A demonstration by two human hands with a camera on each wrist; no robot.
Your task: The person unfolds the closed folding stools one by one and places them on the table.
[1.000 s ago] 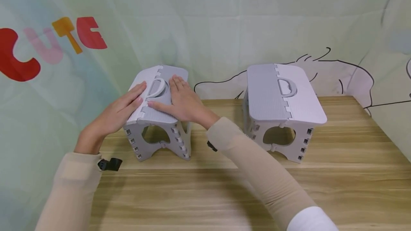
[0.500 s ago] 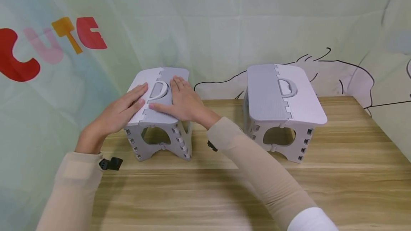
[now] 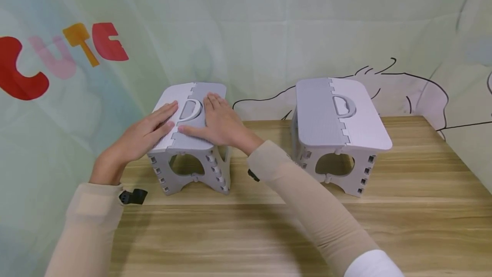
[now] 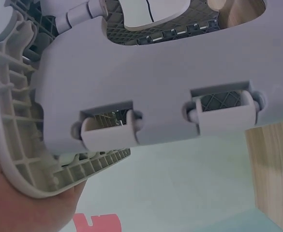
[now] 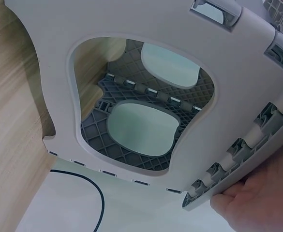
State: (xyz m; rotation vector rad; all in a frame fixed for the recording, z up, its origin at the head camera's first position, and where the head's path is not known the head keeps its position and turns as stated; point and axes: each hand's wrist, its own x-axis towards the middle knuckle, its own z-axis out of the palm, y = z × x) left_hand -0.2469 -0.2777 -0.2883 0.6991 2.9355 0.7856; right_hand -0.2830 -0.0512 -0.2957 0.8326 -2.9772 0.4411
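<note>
Two folding step stools of white and grey plastic stand unfolded in the head view. On the top of the left stool (image 3: pixel 178 91) both my hands lie with fingers extended. My left hand (image 3: pixel 140 138) rests on the white half. My right hand (image 3: pixel 223 121) presses on the grey half, thumb stretched toward the seam. Between them sits the carry handle (image 3: pixel 197 110). In the left wrist view the hinged side panel (image 4: pixel 146 92) fills most of the frame. The right wrist view shows the end panel (image 5: pixel 59 96) with its large opening, my palm (image 5: pixel 262 198) beside the top's edge.
To the right stands the second folding stool (image 3: pixel 317 114), its top flat. Both stools are on a wood-grain table (image 3: pixel 215 234). A pale printed cloth (image 3: pixel 250 54) hangs close behind and along the left side, with coloured letters on it.
The left stool's top has sunk slightly and flattened along its seam under my hands, its handle settling with it. My hands stay in nearly the same place. The right stool has not moved.
</note>
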